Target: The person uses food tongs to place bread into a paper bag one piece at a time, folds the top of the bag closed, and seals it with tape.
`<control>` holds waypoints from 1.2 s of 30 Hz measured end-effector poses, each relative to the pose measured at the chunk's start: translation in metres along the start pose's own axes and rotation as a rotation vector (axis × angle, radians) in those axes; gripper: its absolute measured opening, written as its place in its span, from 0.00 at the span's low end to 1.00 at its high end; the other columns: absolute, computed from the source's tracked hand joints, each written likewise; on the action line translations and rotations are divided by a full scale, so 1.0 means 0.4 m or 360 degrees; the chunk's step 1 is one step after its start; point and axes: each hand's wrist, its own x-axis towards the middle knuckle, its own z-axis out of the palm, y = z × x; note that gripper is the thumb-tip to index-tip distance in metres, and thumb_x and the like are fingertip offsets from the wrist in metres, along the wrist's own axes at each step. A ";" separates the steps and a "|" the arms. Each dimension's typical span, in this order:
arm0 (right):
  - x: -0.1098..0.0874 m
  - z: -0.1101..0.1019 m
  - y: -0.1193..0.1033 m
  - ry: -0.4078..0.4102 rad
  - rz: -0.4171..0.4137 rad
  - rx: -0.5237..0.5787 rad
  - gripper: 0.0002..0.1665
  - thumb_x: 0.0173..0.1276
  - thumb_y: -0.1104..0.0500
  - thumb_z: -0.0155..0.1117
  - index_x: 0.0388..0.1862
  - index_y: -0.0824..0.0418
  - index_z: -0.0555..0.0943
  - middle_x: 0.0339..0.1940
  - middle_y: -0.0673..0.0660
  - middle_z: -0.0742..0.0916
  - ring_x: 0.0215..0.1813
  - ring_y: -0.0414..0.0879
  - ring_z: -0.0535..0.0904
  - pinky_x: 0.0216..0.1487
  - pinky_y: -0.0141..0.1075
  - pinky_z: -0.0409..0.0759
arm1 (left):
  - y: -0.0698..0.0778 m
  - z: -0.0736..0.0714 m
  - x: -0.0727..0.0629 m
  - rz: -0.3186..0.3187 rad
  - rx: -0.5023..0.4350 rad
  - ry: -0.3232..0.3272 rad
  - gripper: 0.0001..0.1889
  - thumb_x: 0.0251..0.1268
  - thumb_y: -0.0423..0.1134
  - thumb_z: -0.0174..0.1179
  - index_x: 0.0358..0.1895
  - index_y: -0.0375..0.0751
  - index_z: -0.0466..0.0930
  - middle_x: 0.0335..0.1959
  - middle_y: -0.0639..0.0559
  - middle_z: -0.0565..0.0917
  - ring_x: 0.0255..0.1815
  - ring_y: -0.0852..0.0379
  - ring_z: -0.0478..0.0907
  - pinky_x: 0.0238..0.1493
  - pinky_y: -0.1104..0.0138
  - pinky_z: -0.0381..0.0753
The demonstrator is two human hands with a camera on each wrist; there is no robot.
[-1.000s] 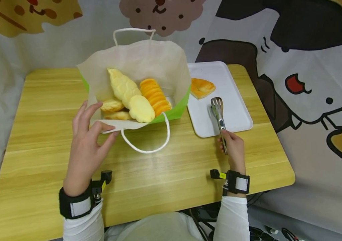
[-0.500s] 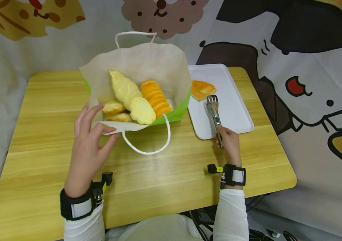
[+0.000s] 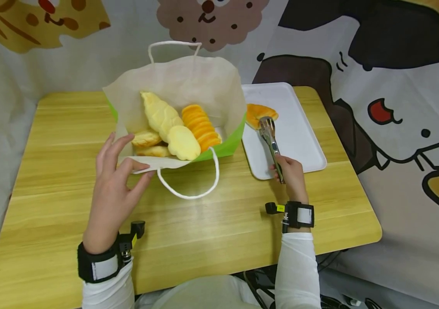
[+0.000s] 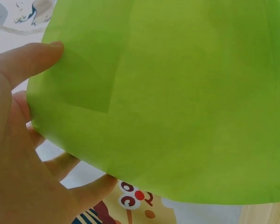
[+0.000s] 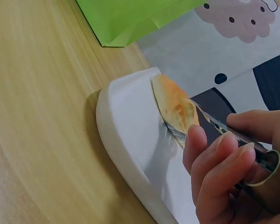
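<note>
My right hand (image 3: 291,176) grips metal tongs (image 3: 271,139) over the white tray (image 3: 300,141). The tongs' tips reach the near edge of a golden triangular pastry (image 3: 256,112) at the tray's left side; in the right wrist view the tong arms stand on either side of the pastry (image 5: 175,100). With thumb and fingers, my left hand (image 3: 113,184) pinches the near rim of a green paper bag (image 3: 232,141) with a pale lining. Several breads lie inside: a pale braided bread (image 3: 160,110), an orange ridged roll (image 3: 201,127), a pale scalloped bread (image 3: 184,143) and flaky pastries (image 3: 146,138).
The bag's near white rope handle (image 3: 188,197) hangs over the wooden table (image 3: 204,240); the far handle (image 3: 175,43) stands up at the back. A curtain with cartoon animals (image 3: 389,128) rises behind the table.
My right hand has moved forward and left with the tongs, bringing their tips from the tray's middle up to the pastry. The left hand keeps hold of the bag's rim.
</note>
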 end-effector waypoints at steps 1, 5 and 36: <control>0.001 0.002 -0.001 -0.0005 0.0000 0.0010 0.33 0.75 0.43 0.57 0.63 0.69 0.77 0.25 0.48 0.85 0.18 0.35 0.73 0.18 0.27 0.73 | -0.001 0.000 0.000 -0.0001 0.0000 -0.0001 0.10 0.49 0.27 0.74 0.31 0.34 0.80 0.72 0.38 0.69 0.79 0.35 0.53 0.79 0.42 0.48; 0.004 0.008 -0.005 -0.0007 0.0025 0.0036 0.33 0.75 0.44 0.57 0.63 0.70 0.77 0.24 0.48 0.84 0.17 0.36 0.73 0.18 0.27 0.73 | -0.002 0.001 0.001 -0.0006 0.0001 -0.0001 0.10 0.50 0.27 0.74 0.31 0.34 0.80 0.72 0.38 0.69 0.79 0.35 0.53 0.79 0.42 0.48; -0.014 -0.006 0.024 0.0141 -0.0137 -0.0085 0.21 0.78 0.51 0.55 0.57 0.65 0.80 0.25 0.51 0.81 0.19 0.37 0.72 0.18 0.28 0.69 | -0.007 0.003 0.003 0.0033 0.0002 -0.0012 0.21 0.71 0.50 0.60 0.33 0.31 0.79 0.73 0.39 0.68 0.81 0.38 0.51 0.80 0.44 0.48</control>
